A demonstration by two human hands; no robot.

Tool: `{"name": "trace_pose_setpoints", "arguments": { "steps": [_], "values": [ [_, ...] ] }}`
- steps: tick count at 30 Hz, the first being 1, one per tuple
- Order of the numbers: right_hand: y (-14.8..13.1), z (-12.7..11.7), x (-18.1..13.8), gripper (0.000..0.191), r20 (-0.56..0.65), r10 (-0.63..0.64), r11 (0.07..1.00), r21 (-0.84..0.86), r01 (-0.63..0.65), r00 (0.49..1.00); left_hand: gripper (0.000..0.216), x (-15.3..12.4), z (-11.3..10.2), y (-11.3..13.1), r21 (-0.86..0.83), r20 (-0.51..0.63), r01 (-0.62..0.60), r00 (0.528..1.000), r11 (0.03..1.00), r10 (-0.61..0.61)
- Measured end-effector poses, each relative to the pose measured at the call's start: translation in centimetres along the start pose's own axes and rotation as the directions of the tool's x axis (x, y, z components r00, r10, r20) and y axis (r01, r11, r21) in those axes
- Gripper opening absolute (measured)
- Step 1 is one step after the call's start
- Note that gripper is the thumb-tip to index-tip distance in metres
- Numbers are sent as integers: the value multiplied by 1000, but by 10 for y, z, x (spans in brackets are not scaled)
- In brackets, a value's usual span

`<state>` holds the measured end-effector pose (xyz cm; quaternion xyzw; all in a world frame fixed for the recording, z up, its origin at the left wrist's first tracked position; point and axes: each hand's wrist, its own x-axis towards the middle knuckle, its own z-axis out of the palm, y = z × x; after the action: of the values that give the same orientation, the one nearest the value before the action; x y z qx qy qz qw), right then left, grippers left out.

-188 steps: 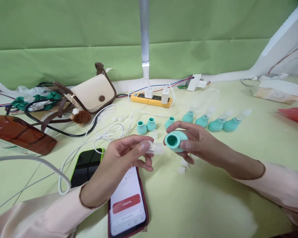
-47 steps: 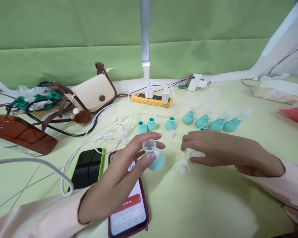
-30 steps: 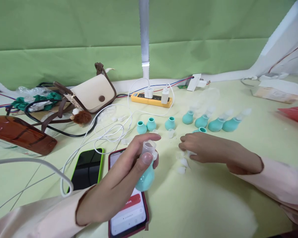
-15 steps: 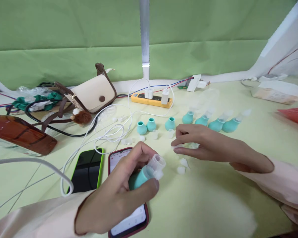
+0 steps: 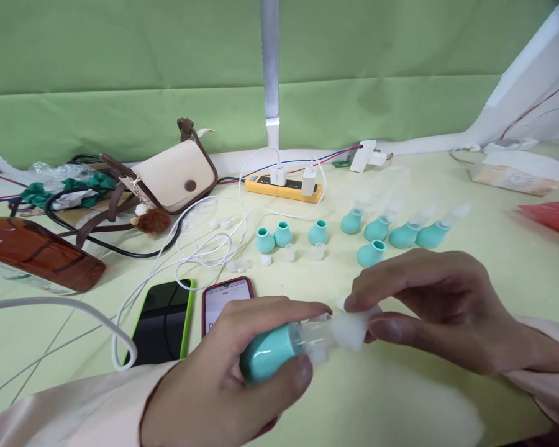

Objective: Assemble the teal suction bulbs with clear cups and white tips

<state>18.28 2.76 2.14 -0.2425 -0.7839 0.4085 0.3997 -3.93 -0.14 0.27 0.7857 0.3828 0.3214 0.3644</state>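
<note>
My left hand is wrapped round a teal rubber bulb lying sideways, with a clear plastic tube piece at its mouth. It looks like a nasal aspirator. My right hand pinches a whitish soft tip, which meets the clear piece's open end; how far it is pushed on I cannot tell. Beyond my right hand lies a loose teal bulb. Farther back, several teal bulbs with clear nozzles, such as this assembled aspirator, stand in a row.
Bare teal bulbs and small clear cups stand mid-table. On the left are a black-screened phone, a red-cased phone, looped white cable, a bottle and a handbag. A yellow power strip lies behind.
My right hand has come from the small white parts on the table towards my left hand, bringing a whitish tip against the clear piece. My left hand has turned the bulb rightward.
</note>
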Motion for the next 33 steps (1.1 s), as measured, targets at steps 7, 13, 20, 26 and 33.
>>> {"name": "trace_pose_setpoints", "arguments": {
  "steps": [7, 13, 20, 26, 33],
  "values": [
    [0, 3, 2, 17, 46, -114, 977, -177, 121, 992, 33, 4, 2, 2, 128, -65, -84, 994, 988, 93],
    [-4, -2, -6, 10, 240, -252, 759, -552, 345, 937, 26, 4, -6, -2, 531, 75, -359, 922, 768, 379],
    [3, 12, -15, 30, 230, -404, 676, -576, 459, 885, 32, -3, -14, 2, 699, 263, -478, 864, 533, 430],
    [3, 13, -15, 38, 326, -409, 591, -616, 520, 852, 28, -3, -14, 10, 686, 283, -447, 891, 574, 356],
    [5, 10, -15, 38, 290, -318, 664, -612, 430, 903, 31, -3, -11, 9, 693, 288, -427, 902, 580, 321]
  ]
}}
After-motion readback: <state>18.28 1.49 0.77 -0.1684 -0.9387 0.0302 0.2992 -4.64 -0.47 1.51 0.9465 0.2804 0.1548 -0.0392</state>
